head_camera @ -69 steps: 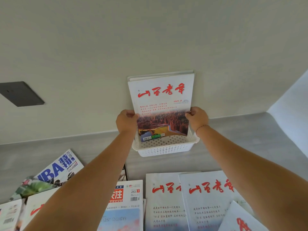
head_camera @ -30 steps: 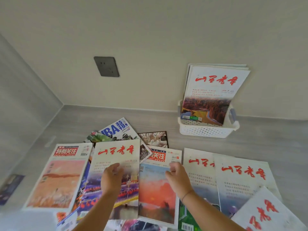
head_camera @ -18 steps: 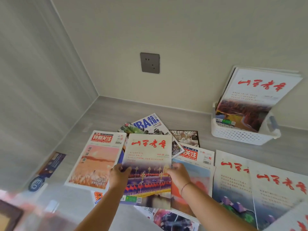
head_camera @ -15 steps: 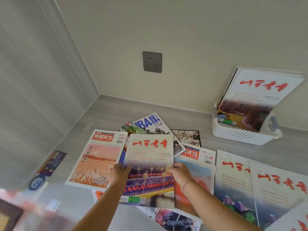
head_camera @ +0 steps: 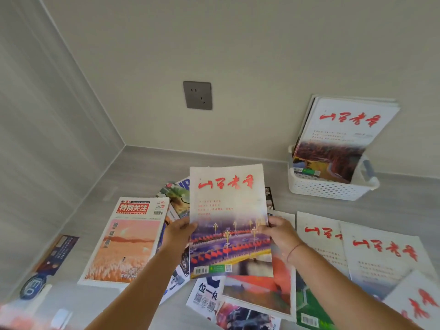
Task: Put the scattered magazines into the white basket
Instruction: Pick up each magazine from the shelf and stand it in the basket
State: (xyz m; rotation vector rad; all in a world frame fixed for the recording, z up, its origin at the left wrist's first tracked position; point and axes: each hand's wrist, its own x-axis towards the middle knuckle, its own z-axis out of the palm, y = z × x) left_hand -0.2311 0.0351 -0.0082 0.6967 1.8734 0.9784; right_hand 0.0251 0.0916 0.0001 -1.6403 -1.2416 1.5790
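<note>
I hold a magazine (head_camera: 228,210) with red brush lettering and a night street photo, lifted off the pile and tilted up toward me. My left hand (head_camera: 177,233) grips its left edge and my right hand (head_camera: 278,231) grips its right edge. The white basket (head_camera: 328,186) stands at the back right against the wall, with magazines (head_camera: 342,134) leaning upright inside it. Several other magazines lie scattered on the grey surface: an orange-cover one (head_camera: 126,241) at left and white ones with red lettering (head_camera: 381,256) at right.
A grey wall socket (head_camera: 197,95) sits on the back wall. A side wall closes off the left, meeting the back wall in a corner. A dark leaflet (head_camera: 50,260) lies by the left wall. More magazines (head_camera: 240,313) overlap near the bottom edge.
Both hands left the basket, came down to the pile, took the street-photo magazine by its sides and raised it off the surface. The view turned left.
</note>
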